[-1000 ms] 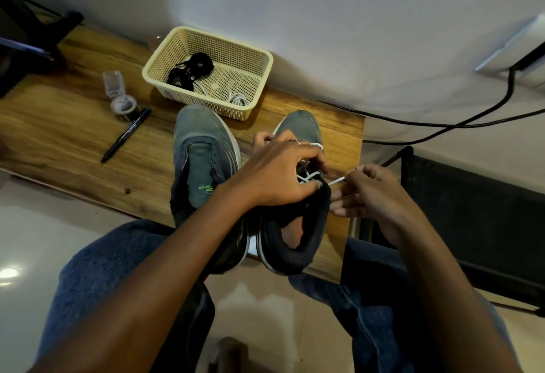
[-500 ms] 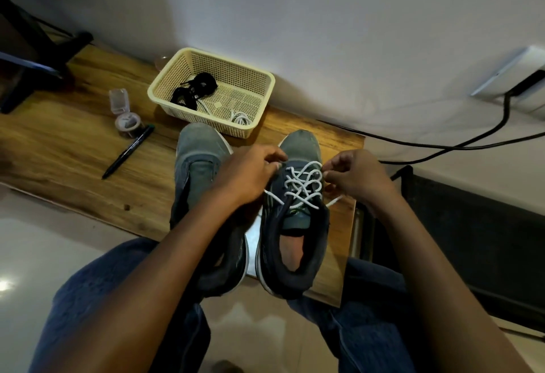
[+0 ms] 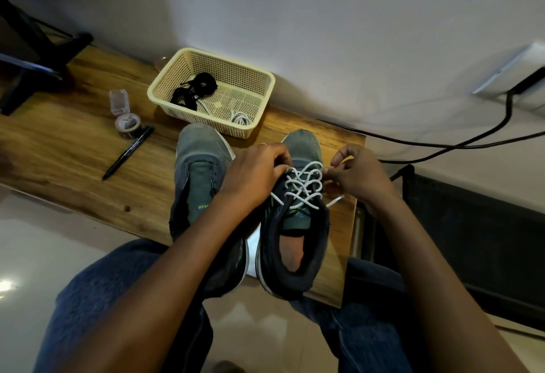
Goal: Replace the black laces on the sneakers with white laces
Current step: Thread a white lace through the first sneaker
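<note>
Two grey sneakers stand side by side on the wooden table (image 3: 59,148), toes away from me. The right sneaker (image 3: 295,225) carries a white lace (image 3: 303,186) crossed loosely through its eyelets. My left hand (image 3: 253,175) pinches the lace at the shoe's left eyelets. My right hand (image 3: 356,175) pinches it at the right eyelets, near the toe end. The left sneaker (image 3: 200,172) has no lace in it. Behind the shoes a cream basket (image 3: 259,83) holds bundled black laces (image 3: 194,89) and a coiled white lace (image 3: 240,117).
A black pen (image 3: 128,151) and a small clear container with its lid (image 3: 124,115) lie left of the sneakers. Black cables (image 3: 442,145) run along the wall at right. A dark stand (image 3: 32,56) sits at the far left. My jeans-clad knees are under the table's near edge.
My left hand has come off the top of the right sneaker, uncovering the white lacing. My right hand has moved up from the loose lace tip to the right eyelets.
</note>
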Demonstrator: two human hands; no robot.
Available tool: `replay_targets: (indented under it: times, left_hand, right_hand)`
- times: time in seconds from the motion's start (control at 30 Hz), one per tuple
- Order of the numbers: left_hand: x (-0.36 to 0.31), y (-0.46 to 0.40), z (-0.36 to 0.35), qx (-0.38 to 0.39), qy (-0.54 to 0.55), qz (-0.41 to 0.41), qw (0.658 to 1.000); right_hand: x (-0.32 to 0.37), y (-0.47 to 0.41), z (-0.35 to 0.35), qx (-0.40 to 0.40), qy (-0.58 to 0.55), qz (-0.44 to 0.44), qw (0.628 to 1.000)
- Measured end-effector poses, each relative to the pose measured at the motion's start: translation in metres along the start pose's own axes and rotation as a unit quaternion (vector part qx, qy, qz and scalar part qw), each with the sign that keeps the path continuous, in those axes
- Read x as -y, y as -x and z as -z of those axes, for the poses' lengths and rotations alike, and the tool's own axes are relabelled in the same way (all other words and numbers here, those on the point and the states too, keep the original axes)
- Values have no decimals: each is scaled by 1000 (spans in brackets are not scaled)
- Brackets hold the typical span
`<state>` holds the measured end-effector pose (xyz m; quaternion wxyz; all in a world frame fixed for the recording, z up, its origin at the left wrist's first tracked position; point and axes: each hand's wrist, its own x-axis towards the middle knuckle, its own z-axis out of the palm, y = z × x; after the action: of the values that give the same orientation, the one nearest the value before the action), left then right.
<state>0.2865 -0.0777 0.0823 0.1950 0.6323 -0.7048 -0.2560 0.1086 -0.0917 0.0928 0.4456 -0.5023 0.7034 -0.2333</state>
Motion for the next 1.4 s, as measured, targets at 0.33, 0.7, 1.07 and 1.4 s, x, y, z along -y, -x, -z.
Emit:
replay_targets:
  times: [0.33, 0.7, 1.07, 1.4]
  left_hand:
    - [2, -1, -3, 19, -16, -2, 1000]
    - [1, -1, -3, 13, -36, -3, 999]
    - [0, 0, -2, -5, -23, 6, 1000]
    - [-1, -2, 4, 105, -4, 136, 985]
  right_hand:
    - [-2, 7, 8, 90, 52, 48, 993]
    - [-4, 10, 14, 134, 8, 36, 990]
    - [-8, 4, 7, 68, 50, 74, 994]
    - [2, 12, 9, 92, 104, 76, 987]
